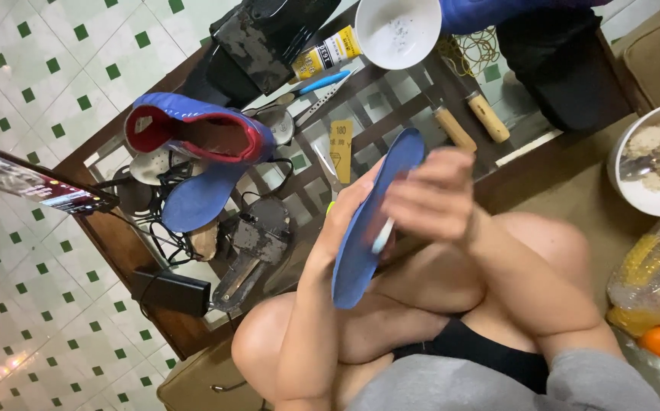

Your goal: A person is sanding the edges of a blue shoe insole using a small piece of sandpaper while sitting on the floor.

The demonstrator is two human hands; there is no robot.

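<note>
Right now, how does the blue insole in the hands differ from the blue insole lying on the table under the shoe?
The held insole is lifted off the table, tilted on edge between the left hand and the right hand; the table insole lies flat. The held insole shows whole apart from where the hands cover it; the table insole is partly covered by the red-lined blue shoe. A small white tool in the right hand touches only the held one. Both are blue and alike in shape.
</note>
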